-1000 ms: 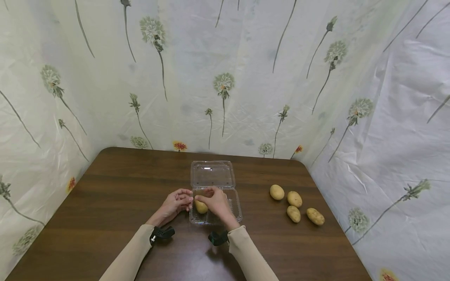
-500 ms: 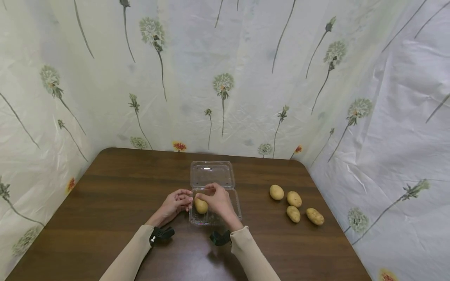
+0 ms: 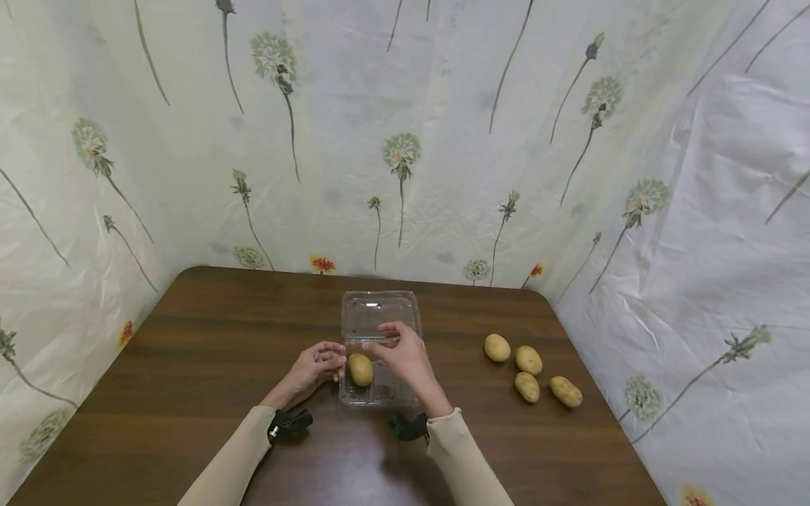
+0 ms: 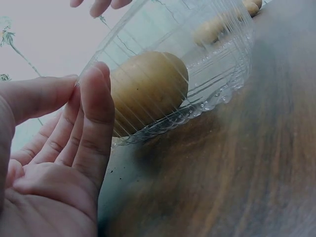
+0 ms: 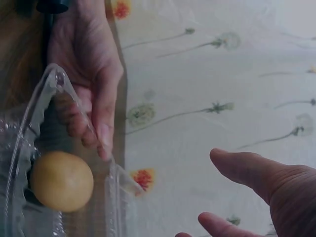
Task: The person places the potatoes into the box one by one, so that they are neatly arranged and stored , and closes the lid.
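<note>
A clear plastic clamshell container (image 3: 370,313) lies open on the table, its lid folded back toward the wall. One potato (image 3: 361,370) rests in the left side of its base. At the left rim, my left hand (image 3: 313,368) pinches the plastic edge between thumb and index finger, as the left wrist view (image 4: 54,148) shows up close. Over the container, to the right of that potato, hovers my right hand (image 3: 407,357). Its thumb and fingers are spread apart with nothing between them, and the potato sits free of it in the right wrist view.
Several loose potatoes, among them a round one (image 3: 497,348) and a longer spotted one (image 3: 566,391), lie on the right part of the brown wooden table (image 3: 209,337). A flower-printed sheet (image 3: 342,140) hangs close behind the table and along its sides.
My right hand has let go of the potato in the container and lifted away up and to the right. The left hand has stayed at the rim.
</note>
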Demonstrator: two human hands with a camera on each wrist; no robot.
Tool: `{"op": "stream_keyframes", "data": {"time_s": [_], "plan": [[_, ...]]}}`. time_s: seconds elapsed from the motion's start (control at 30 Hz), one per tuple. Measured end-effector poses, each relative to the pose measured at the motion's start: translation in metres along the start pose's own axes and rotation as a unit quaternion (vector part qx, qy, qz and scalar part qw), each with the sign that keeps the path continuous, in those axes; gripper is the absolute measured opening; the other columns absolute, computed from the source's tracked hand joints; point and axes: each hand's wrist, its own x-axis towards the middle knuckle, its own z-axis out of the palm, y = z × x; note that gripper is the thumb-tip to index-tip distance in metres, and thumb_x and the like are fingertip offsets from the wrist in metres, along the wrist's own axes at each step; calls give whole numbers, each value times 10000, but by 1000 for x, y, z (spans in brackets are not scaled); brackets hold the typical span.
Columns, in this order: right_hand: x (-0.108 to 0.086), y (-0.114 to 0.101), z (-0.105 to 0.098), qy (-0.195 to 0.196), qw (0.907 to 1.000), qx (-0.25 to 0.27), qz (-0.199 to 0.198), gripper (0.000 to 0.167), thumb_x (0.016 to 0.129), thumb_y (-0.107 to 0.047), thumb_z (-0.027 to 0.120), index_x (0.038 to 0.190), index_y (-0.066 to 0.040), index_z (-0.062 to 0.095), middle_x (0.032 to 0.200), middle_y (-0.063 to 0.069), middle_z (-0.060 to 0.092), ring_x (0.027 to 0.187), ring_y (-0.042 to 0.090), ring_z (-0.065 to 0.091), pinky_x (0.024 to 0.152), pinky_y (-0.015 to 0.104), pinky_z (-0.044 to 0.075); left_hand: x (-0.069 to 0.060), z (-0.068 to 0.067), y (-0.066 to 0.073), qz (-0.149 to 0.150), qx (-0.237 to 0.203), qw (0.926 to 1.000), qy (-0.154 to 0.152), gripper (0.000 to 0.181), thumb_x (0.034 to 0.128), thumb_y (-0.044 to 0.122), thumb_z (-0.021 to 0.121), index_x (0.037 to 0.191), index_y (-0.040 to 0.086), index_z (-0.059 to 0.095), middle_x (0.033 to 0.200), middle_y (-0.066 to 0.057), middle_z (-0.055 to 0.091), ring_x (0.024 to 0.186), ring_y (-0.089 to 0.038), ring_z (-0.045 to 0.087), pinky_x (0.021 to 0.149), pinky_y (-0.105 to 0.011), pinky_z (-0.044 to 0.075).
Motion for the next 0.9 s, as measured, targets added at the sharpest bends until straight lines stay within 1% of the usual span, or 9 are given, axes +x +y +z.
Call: {"op": "stream_keyframes", "data": {"time_s": [0.1,0.2,0.4,0.5,0.6,0.73,0.9], "plan": [[-1,2,-9,90,9999,74,-21,538,795,-427,775,1208,-121,615,1217,135,628,1015,263,658,751,376,555,0,1,0,19,-2,10000,-16,323,954,23,570,1215,-89,415,808,9,646,688,-102,623,608,-214,516],[-1,4,-18,166,9999,37,-24,556,790,-447,774,1215,-127,614,1214,116,633,1017,252,651,764,379,553,0,1,1,23,-9,10000,-18,324,952,15,570,1216,-92,414,819,3,645,690,-106,621,608,-214,515],[-1,5,-35,312,9995,54,22,513,797,-434,772,1207,-168,615,1217,90,628,1021,241,654,776,387,553,0,1,-1,19,16,10000,38,284,949,11,572,1193,-56,443,827,-2,650,694,-112,624,612,-217,516],[-3,7,-42,421,9991,13,93,484,804,-416,771,1205,-195,612,1220,67,627,1035,245,637,809,406,540,0,1,-3,29,11,10000,26,252,950,13,569,1175,-27,462,824,6,656,696,-109,628,613,-216,518],[-3,11,-48,542,9984,-76,151,475,812,-397,768,1211,-193,609,1243,89,626,1068,282,627,853,436,527,0,1,-4,21,1,10000,-4,245,952,17,570,1172,-14,467,824,12,659,700,-107,630,615,-215,520],[-3,17,-56,616,9976,-167,268,505,813,-411,763,1229,-176,599,1287,118,609,1121,322,610,884,462,518,0,0,-4,28,10,10000,-11,264,953,7,562,1190,-35,453,823,17,657,699,-106,629,615,-215,520],[-3,24,-67,644,9968,-213,419,579,799,-462,761,1263,-169,577,1312,110,591,1149,304,592,891,465,513,1,0,-3,-12,-35,10000,29,273,948,8,570,1190,-36,450,824,13,654,695,-107,627,612,-214,520]]}}
